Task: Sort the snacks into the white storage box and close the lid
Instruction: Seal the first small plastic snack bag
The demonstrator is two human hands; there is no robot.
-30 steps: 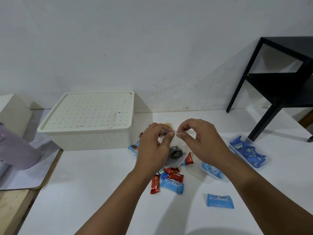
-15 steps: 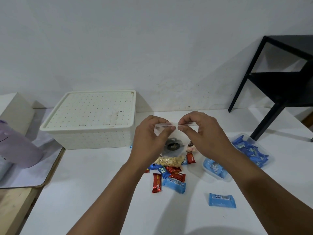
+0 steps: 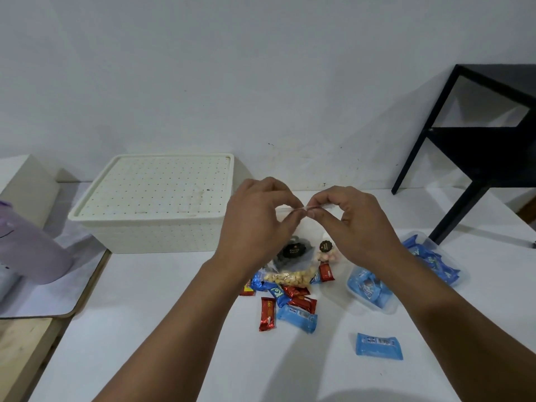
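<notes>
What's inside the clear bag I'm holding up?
The clear bag holds pale yellow nut-like bits at its bottom, below a black round label. Both hands pinch its top strip: left hand, right hand. The left hand covers the bag's upper left part.

Head view looks forward and down, close over the table [image 3: 145, 329]; wall behind.

storage box [image 3: 150, 216]: matt perforated plastic | bag [image 3: 290, 265]: clear film | wrappers [image 3: 268, 314]: glossy foil

Black shelf frame [image 3: 475, 146] — lilac jug [image 3: 26, 250] opposite.
</notes>
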